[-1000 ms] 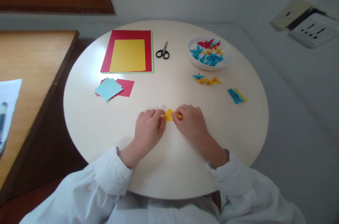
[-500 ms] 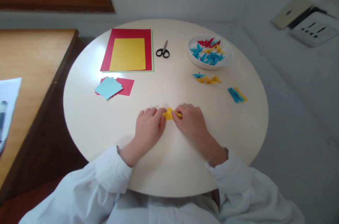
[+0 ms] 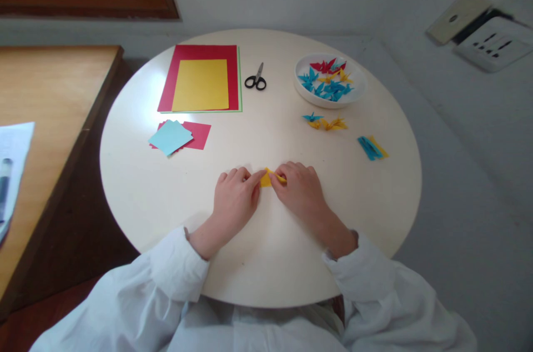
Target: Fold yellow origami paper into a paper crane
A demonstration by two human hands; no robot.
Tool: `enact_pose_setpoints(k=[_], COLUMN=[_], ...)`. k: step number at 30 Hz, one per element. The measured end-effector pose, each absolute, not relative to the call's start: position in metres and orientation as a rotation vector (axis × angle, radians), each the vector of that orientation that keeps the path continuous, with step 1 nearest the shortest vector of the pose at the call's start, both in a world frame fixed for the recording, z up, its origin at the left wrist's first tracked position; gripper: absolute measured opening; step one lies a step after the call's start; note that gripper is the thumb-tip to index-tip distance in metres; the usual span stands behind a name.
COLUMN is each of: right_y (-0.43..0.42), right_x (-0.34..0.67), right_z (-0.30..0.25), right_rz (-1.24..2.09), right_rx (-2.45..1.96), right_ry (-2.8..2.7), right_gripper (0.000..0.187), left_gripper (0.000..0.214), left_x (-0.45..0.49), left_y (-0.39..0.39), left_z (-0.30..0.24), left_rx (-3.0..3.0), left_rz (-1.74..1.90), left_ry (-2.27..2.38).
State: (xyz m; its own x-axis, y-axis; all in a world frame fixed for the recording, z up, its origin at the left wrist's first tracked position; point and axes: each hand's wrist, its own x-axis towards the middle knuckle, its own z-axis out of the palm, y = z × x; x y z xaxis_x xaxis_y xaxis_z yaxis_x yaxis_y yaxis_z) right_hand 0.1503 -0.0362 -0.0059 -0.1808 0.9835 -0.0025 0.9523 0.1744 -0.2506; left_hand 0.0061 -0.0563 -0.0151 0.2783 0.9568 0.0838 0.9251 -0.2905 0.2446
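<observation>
A small folded piece of yellow paper (image 3: 265, 180) lies on the round white table (image 3: 258, 252), between my two hands. My left hand (image 3: 236, 194) grips its left side, the index finger stretched over the upper edge. On the other side my right hand (image 3: 300, 188) pinches the right part between thumb and fingers. The fingers hide both ends of the paper. Beyond the hands lie a blue and some yellow paper cranes (image 3: 334, 125). Folded blue and yellow paper strips (image 3: 370, 148) rest farther right.
A white dish (image 3: 320, 102) holds several red, blue and yellow cranes. Black-handled scissors (image 3: 256, 81) lie near large red and yellow sheets (image 3: 200, 85). Small light blue and red squares (image 3: 170, 138) are at left. A wooden desk (image 3: 54, 96) stands beside the table.
My left index finger has stretched out to the right over the yellow paper's upper edge, covering more of it. My right hand stays nearly still.
</observation>
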Motion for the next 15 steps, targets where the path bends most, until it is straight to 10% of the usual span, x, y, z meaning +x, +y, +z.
enact_pose_setpoints(k=[15], right_y=[-0.0362], right_x=[0.1502], right_z=[-0.0078], right_rz=[0.273], right_rx=[-1.893], right_ry=[-2.269], right_gripper=[0.024], left_gripper=[0.034], left_x=[0.0064], left_y=[-0.0561], left_z=[-0.0161], left_rx=[2.425], left_rz=[0.28], left_ry=[1.778])
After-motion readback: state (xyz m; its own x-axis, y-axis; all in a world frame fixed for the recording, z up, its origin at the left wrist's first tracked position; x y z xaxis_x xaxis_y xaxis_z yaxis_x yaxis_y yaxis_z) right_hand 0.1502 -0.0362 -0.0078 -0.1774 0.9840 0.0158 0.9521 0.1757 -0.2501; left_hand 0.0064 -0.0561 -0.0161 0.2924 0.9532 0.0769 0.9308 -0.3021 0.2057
